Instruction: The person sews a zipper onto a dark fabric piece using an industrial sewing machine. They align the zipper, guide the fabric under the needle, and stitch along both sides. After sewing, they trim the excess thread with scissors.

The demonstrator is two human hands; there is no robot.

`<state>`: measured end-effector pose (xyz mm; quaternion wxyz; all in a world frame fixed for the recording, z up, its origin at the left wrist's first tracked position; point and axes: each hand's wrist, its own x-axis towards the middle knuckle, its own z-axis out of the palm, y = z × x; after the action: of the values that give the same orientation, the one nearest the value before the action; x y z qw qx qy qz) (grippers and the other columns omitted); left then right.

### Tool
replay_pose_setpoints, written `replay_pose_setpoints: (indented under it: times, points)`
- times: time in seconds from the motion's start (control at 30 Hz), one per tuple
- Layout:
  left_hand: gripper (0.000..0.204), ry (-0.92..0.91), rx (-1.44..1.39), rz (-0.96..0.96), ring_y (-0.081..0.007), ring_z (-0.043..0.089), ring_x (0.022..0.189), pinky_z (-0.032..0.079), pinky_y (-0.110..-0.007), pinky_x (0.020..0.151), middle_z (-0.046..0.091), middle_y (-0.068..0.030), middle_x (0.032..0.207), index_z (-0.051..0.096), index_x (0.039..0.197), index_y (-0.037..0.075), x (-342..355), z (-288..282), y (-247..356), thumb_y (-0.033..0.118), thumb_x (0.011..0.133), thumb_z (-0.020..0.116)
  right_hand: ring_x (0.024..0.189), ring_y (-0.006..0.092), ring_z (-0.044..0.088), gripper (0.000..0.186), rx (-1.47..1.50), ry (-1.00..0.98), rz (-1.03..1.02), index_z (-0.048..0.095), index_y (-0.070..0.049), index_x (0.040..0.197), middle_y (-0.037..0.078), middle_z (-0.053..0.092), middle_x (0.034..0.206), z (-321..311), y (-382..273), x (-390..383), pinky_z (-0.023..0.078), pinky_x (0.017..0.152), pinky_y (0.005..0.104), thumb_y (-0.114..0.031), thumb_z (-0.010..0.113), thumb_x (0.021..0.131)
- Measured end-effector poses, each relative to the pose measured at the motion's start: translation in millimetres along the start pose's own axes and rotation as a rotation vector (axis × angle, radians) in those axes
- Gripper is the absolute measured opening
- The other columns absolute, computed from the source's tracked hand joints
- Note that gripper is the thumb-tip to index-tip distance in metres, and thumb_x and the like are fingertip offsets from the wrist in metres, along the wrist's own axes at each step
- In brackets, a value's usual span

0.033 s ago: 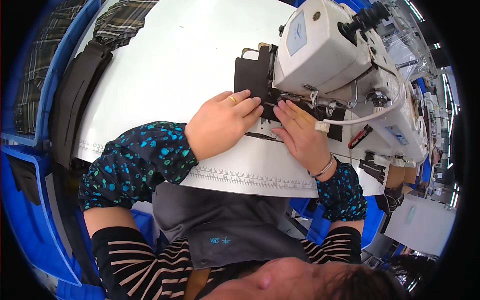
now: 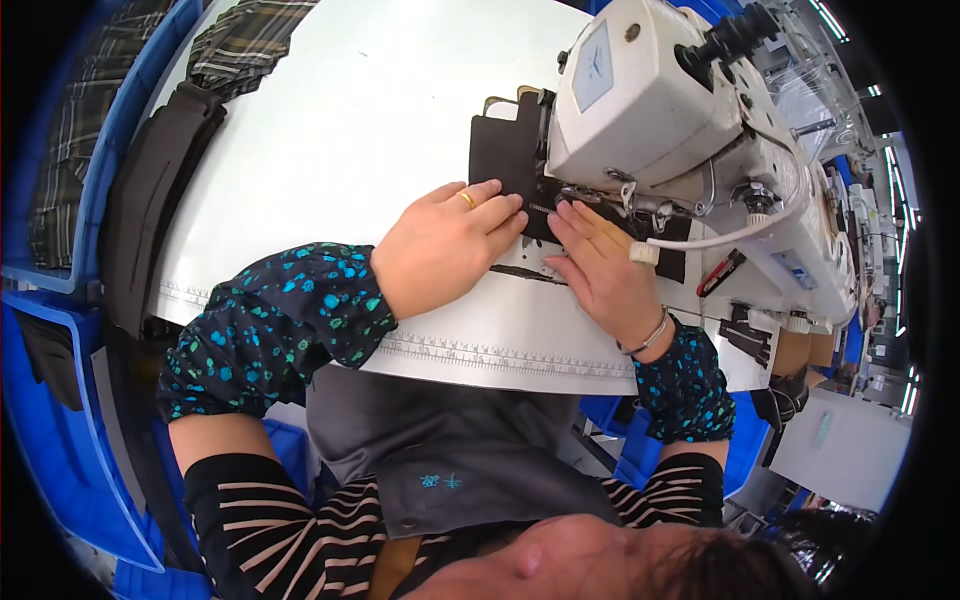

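Observation:
A dark fabric piece (image 2: 497,148) lies flat under the head of a white sewing machine (image 2: 640,95). My left hand (image 2: 447,245) rests on its near left part, fingers stretched out flat and a ring on one finger. On the near edge, close to the presser foot, lie the outstretched fingers of my right hand (image 2: 607,268). Between my fingertips a short light zigzag stitch line shows on the cloth. The needle and part of the cloth are hidden by the machine head and my fingers.
A printed ruler strip (image 2: 470,357) runs along the front edge of the white table (image 2: 340,130). Stacked dark pieces (image 2: 160,200) and plaid cloth (image 2: 245,42) lie at the left, beside blue bins (image 2: 60,400). A red-and-black cutter (image 2: 722,273) lies right of my right hand.

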<state>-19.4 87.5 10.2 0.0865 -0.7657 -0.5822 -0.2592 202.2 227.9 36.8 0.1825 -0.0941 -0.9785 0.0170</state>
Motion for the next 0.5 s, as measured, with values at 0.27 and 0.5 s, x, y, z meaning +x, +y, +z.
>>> replay_pose_setpoints:
  times: [0.27, 0.5]
  points:
    - [0.034, 0.002, -0.013, -0.010, -0.0274, 0.064, 0.128, 0.052, -0.040, 0.105, 0.067, -0.0097, 0.137, 0.072, 0.126, 0.005, 6, 8, 1, 0.016, 0.094, 0.069, 0.108, 0.0282, 0.074, 0.044, -0.059, -0.056, 0.019, 0.073, -0.008, 0.127, 0.009, 0.074, 0.130, -15, 3, -6, 0.061, 0.085, 0.0382, -0.023, 0.083, 0.087]
    - [0.037, -0.024, 0.006, -0.036, -0.0263, 0.061, 0.132, 0.049, -0.042, 0.108, 0.067, -0.0102, 0.140, 0.071, 0.130, 0.006, 4, 13, -1, 0.016, 0.095, 0.067, 0.078, 0.0290, 0.072, 0.020, -0.470, 0.589, 0.129, 0.078, 0.003, 0.094, 0.015, 0.076, 0.090, -159, 80, -77, 0.057, 0.070, 0.0361, -0.008, 0.063, 0.101]
